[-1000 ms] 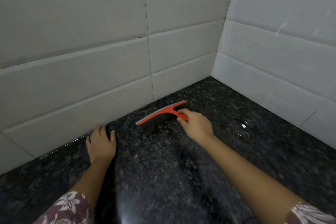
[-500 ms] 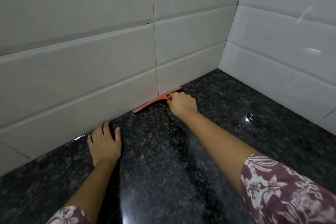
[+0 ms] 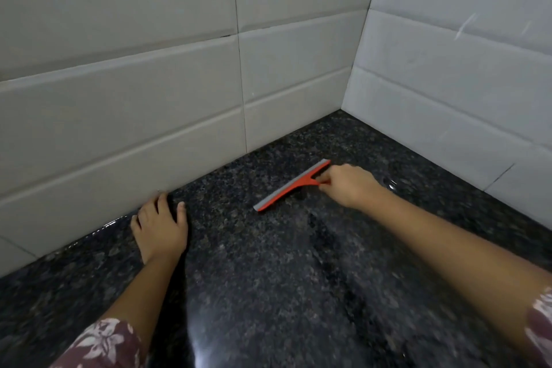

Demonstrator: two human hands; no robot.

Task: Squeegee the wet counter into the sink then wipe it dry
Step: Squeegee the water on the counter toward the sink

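Observation:
A red squeegee (image 3: 291, 186) with a grey rubber blade lies with its blade on the dark speckled granite counter (image 3: 268, 293), a short way out from the back wall. My right hand (image 3: 349, 185) grips its short handle from the right. My left hand (image 3: 161, 225) rests flat on the counter with fingers spread, its fingertips touching the foot of the back wall. The counter shines wet, with a streak running toward me from the squeegee. No sink and no cloth are in view.
White tiled walls (image 3: 149, 128) meet in a corner at the back right (image 3: 343, 107) and bound the counter on two sides. A small glinting puddle (image 3: 391, 184) sits just right of my right hand.
Half a second ago the squeegee was pressed against the foot of the back wall; my right hand has since pulled it away from the wall toward me and to the right. My left hand stayed put.

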